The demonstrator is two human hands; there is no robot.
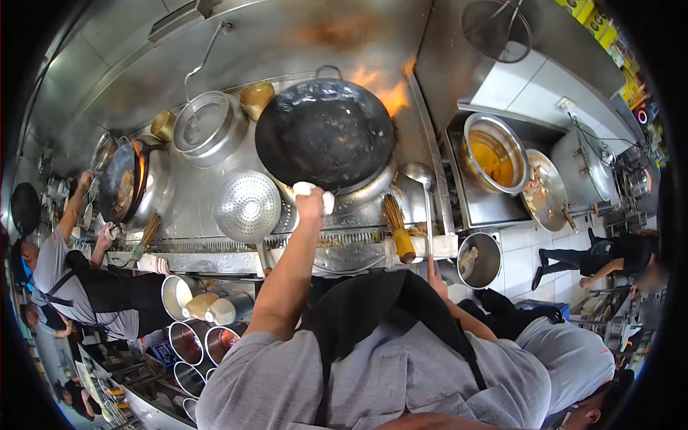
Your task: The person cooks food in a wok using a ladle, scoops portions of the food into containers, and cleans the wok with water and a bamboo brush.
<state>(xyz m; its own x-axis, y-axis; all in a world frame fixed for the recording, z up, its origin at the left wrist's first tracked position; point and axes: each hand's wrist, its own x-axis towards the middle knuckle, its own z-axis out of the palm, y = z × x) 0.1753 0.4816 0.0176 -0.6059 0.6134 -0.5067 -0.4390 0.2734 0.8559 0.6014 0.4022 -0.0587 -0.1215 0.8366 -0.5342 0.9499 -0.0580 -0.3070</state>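
Note:
A large black wok (326, 132) sits tilted over the burner, with flames rising behind its far right rim. My left hand (310, 206) is closed around a folded white cloth (304, 188) at the wok's near edge, gripping the wok through it. The wok looks nearly bare inside, with a wet sheen. To its right lies a long-handled ladle (416, 172), bowl on the stove. My right hand (436, 281) is closed at the lower end of the ladle's handle; the fingers are partly hidden. A bamboo brush (396, 226) stands between the wok and the ladle.
A perforated skimmer (248, 206) and a strainer over a pot (208, 129) are left of the wok. To the right are a bowl of orange liquid (494, 154), a pan of food (543, 190) and a steel bucket (479, 261). A co-worker (107, 283) handles another flaming wok (123, 183).

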